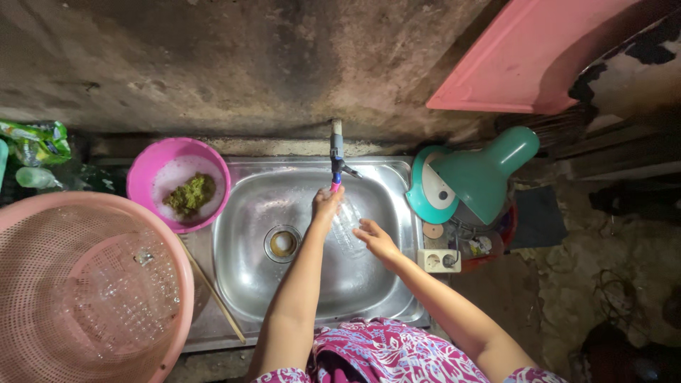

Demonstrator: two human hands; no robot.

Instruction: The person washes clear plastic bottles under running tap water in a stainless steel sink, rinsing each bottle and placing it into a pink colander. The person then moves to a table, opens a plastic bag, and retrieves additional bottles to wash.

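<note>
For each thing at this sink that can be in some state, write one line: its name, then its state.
Left hand: raised to the tap spout.
Right hand: holding the clear glass.
Clear glass: tilted under the tap.
Tap: whether it runs cannot be told.
Sink: drain open, basin without dishes.
Pink bowl: holds suds and a green scrubber.
Pink basket: holds clear glassware.

Stained, dark concrete wall (234, 64) behind; rough dim floor (603, 284) at right.
</note>
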